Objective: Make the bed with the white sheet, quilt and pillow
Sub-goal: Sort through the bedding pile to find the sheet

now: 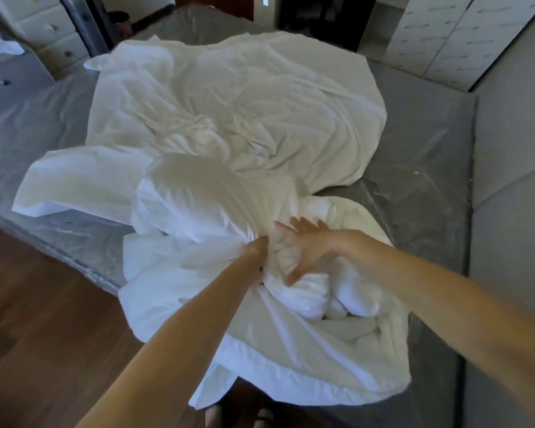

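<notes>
A crumpled white sheet point(229, 112) lies spread over the middle of the grey plastic-wrapped mattress point(430, 143). A white pillow point(195, 196) lies on the near part of the bed, atop a bunched white quilt point(337, 341) that hangs over the near corner. My left hand point(257, 251) grips a gathered fold of white fabric at the pillow's near end. My right hand point(306, 245) reaches in beside it with fingers spread, touching the bunched fabric.
Wooden floor point(37, 304) runs along the bed's left side. White drawers point(44, 29) stand at the far left and white cupboard doors point(464, 32) at the far right. A grey upholstered panel point(513, 180) borders the mattress on the right.
</notes>
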Tool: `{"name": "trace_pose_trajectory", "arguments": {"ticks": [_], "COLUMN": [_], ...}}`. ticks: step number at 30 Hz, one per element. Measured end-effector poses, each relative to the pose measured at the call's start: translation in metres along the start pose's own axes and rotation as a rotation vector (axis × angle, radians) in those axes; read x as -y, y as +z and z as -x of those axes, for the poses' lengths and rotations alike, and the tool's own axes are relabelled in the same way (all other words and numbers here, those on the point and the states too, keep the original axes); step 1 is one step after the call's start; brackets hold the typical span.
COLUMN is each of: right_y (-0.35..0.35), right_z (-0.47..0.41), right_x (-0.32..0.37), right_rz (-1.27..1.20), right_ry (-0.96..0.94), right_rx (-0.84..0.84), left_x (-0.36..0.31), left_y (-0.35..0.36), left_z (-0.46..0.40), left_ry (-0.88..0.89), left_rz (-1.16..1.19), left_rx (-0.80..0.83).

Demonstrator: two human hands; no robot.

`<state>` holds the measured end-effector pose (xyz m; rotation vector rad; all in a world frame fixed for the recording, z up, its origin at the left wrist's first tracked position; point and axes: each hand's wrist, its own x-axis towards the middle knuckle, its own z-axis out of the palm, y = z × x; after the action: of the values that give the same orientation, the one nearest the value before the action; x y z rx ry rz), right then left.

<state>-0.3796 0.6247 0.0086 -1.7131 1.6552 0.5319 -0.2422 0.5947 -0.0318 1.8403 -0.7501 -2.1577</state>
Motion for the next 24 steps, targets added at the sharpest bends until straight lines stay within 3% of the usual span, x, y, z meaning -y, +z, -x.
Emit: {"name": "trace_pose_trajectory", "arguments": {"ticks": [2, 6, 8, 13, 15, 18, 20, 22, 24], "right_y": [0.014, 0.04, 0.047, 0.053, 0.047, 0.038, 0.035, 0.035, 0.033], "right_z": [-0.007, -0.028, -0.037, -0.054, -0.058, -0.063, -0.063, -0.06, -0.056], "right_x": [0.001, -0.002, 0.0, 0.0, -0.004, -0.003, -0.002, 0.0, 0.0], "right_rz": [0.193, 0.314, 0.304, 0.264, 0.231, 0.206, 0.184, 0.194, 0.197], "right_ry": [0.033, 0.038, 0.072, 0.147, 0.144, 0.119, 0.112, 0.112, 0.103], "right_rx": [0.018, -0.403, -0.525, -0.542, -0.569, -0.582, -0.562, -0.535, -0.499], "left_x": [-0.008, -0.019, -0.016, 0.01, 0.022, 0.046, 0.059, 0.064, 0.051], "left_y": [0.0, 0.001, 0.002, -0.015, -0.032, -0.057, -0.063, -0.064, -0.056], "left_z": [-0.001, -0.005, -0.007, 0.006, 0.02, 0.041, 0.044, 0.034, 0.023], "left_ry": [-0.028, -0.04, -0.018, 0.214, 0.404, 0.652, 0.725, 0.901, 1.224], "left_rz": [-0.03, -0.013, 0.013, -0.149, -0.491, -1.588, -2.155, -2.365, -2.281], "left_rx": [-0.01, 0.031, 0.069, 0.23, 0.319, 0.405, 0.355, 0.224, 0.044]}}
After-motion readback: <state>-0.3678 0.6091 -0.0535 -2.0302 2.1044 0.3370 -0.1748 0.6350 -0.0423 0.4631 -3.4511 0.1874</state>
